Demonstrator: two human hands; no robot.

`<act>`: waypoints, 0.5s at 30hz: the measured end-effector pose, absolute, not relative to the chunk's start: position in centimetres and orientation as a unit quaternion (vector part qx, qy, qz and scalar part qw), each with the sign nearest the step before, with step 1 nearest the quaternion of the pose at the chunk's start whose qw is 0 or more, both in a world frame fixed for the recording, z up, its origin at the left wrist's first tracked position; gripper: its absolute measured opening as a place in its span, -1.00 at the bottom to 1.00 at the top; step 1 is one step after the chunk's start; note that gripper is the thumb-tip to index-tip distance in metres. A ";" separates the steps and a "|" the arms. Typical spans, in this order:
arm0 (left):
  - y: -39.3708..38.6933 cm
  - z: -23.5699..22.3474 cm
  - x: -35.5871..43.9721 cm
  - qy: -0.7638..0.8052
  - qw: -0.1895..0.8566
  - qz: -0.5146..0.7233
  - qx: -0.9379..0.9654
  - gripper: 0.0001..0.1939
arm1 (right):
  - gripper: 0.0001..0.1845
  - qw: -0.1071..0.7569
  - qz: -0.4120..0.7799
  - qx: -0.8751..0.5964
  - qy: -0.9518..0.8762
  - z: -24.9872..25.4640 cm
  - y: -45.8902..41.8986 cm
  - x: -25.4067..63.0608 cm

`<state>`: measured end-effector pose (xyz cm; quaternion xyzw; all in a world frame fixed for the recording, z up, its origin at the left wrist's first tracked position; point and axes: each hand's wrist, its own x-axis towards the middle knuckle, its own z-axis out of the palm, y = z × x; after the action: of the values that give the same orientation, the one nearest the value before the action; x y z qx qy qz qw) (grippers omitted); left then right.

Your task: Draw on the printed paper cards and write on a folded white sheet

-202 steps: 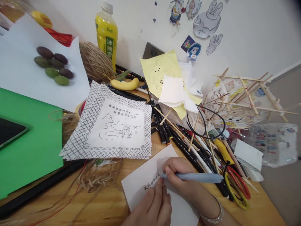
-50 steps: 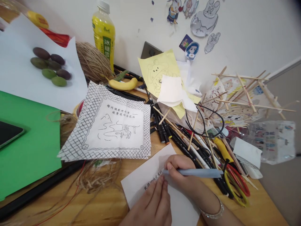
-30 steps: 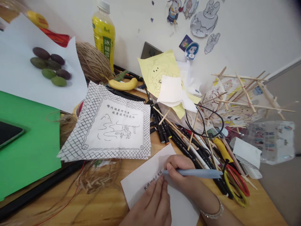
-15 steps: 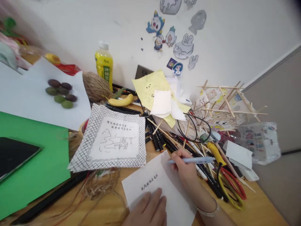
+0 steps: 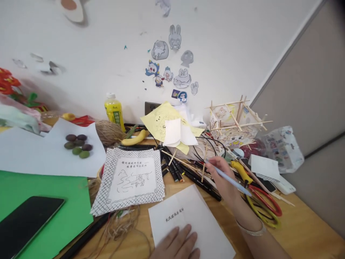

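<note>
A white sheet (image 5: 196,219) with one line of black writing lies on the wooden desk in front of me. My left hand (image 5: 179,244) rests flat on its near edge, fingers stretched out. My right hand (image 5: 222,176) is lifted off the sheet and hovers over the heap of black markers (image 5: 185,171), fingers closed on a pale blue pen (image 5: 231,180) that points back toward the markers. A silver bracelet (image 5: 249,232) sits on that wrist.
A drawn sheet with a lattice border (image 5: 132,178) lies to the left, beside green paper (image 5: 54,216) with a black phone (image 5: 27,223). Behind stand a yellow bottle (image 5: 113,111), a twine ball (image 5: 107,132), a banana (image 5: 133,138), a stick frame (image 5: 234,122) and red-yellow scissors (image 5: 262,205).
My right hand stopped writing and lifted the pen up and away to the right, over the markers. My left hand slid back to the sheet's near edge. The view tilted up.
</note>
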<state>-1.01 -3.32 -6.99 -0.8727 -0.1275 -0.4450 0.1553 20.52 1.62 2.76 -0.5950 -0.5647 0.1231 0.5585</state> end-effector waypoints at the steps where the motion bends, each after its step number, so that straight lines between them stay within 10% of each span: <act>1: -3.2 -6.6 -1.1 -0.125 0.158 -0.442 -0.874 -0.91 | -0.82 0.532 0.139 -0.587 -0.595 3.0 1.5 20.5; 9: -3.2 -6.0 -1.7 -0.120 0.148 -0.425 -0.885 -0.85 | -0.84 0.232 0.070 -0.500 -0.832 1.8 1.8 19.4; 15: -3.2 -6.4 -1.7 -0.124 0.153 -0.410 -0.891 -0.92 | -0.81 0.174 0.025 -0.521 -0.835 1.6 1.4 19.0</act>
<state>-1.71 -3.20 -6.35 -0.8906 -0.1237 -0.4102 0.1526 18.98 1.36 1.65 -0.5211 -0.8352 0.0250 0.1739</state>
